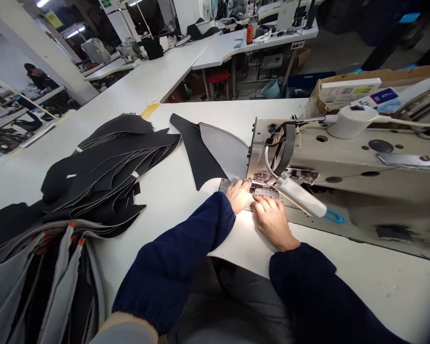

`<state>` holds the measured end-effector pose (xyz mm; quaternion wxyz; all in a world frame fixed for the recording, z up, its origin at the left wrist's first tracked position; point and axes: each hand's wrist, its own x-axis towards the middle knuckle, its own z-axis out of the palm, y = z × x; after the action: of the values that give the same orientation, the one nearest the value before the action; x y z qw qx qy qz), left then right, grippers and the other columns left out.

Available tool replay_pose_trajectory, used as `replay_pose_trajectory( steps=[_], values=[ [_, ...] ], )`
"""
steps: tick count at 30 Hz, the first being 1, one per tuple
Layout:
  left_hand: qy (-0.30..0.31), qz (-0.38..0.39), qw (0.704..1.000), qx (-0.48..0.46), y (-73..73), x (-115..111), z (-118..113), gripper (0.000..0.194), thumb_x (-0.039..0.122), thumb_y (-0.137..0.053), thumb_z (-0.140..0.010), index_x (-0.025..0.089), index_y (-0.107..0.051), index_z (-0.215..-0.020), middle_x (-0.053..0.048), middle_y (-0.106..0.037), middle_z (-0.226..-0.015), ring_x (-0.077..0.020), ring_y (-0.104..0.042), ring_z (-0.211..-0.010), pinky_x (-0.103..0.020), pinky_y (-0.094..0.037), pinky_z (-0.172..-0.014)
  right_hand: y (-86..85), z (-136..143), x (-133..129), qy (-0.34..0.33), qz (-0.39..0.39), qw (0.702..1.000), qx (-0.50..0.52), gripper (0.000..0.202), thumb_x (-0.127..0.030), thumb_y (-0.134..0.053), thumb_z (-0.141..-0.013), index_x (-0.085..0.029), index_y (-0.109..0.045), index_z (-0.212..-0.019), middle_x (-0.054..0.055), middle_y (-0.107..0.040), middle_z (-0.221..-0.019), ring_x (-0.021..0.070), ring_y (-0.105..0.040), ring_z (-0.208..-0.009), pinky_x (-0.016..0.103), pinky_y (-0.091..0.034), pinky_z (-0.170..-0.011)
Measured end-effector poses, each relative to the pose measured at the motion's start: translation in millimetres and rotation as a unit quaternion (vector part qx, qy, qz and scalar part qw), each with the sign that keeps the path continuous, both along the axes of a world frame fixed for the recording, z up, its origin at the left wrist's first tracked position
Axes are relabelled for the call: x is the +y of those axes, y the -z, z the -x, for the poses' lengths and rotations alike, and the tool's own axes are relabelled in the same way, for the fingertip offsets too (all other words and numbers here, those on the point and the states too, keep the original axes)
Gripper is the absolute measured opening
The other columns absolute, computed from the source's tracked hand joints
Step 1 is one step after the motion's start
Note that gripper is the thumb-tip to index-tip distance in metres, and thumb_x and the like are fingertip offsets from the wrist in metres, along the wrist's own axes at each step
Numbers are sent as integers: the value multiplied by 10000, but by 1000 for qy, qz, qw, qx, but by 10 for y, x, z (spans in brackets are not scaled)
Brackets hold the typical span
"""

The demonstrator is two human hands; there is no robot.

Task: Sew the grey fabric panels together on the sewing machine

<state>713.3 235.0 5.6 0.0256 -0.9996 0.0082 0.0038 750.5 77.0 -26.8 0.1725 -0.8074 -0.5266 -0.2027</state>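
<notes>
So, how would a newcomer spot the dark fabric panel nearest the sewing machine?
Find the beige sewing machine on the right of the white table. Just past its left end, beyond the left hand, lies the dark fabric panel. Unlike the dark pieces stacked farther left, it lies apart, with a light grey panel along its right edge.
</notes>
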Motion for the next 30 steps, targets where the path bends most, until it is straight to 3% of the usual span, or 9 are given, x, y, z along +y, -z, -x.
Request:
replay_pose_trajectory(
  steps=[6, 14, 20, 23, 26, 30],
  values=[
    [-20, 33, 999, -3, -31, -52, 21, 341, 147, -324, -949, 100, -651, -1030, -144, -557, -1094, -255, -496, -1018, -369, -476, -806, 14, -11, -38, -27, 0, 1000, 7, 166, -129, -452, -910, -156, -613, -938, 112, -651, -1152, 243, -551, -1046, 391, -352, -917],
    [-58, 79, 993, -59, 10, -60, 53, 286, 169, -422, -907, 122, -705, -904, -136, -572, -1067, -267, -504, -1010, -346, -475, -739, 82, -151, -5, -76, -19, 996, -49, 183, -179, -422, -931, -160, -602, -954, 117, -682, -1056, 244, -608, -929, 396, -419, -839],
    [-37, 112, 991, -62, 11, -75, 147, 313, 142, -392, -920, 74, -696, -953, -157, -561, -1062, -288, -504, -1038, -348, -486, -750, 178, -151, -82, -42, -33, 998, -21, 216, -239, -404, -933, -169, -604, -893, 132, -689, -1065, 253, -640, -882, 408, -455, -801],
    [-42, 127, 990, -47, -105, -105, 196, 290, 137, -423, -905, 67, -700, -956, -164, -569, -1072, -297, -507, -1052, -359, -494, -764, 198, -115, -131, -31, -37, 998, 28, 246, -289, -395, -930, -174, -610, -896, 139, -686, -1077, 273, -640, -903, 430, -472, -810],
    [-67, 143, 987, -25, -315, -68, 231, 290, 108, -425, -892, 61, -697, -981, -176, -581, -1102, -301, -513, -1075, -360, -491, -776, 85, -21, -91, -12, -85, 985, 151, 319, -425, -409, -902, -179, -612, -902, 173, -659, -1118, 311, -615, -995, 490, -465, -885],
    [-60, 165, 984, 34, -598, -80, 459, 302, 106, -423, -889, 78, -700, -1007, -184, -609, -1121, -294, -541, -1081, -353, -481, -803, -211, 290, -13, 46, -152, 915, 370, 519, -637, -416, -811, -180, -592, -985, 206, -592, -1173, 359, -531, -1119, 592, -367, -1002]
  ],
)
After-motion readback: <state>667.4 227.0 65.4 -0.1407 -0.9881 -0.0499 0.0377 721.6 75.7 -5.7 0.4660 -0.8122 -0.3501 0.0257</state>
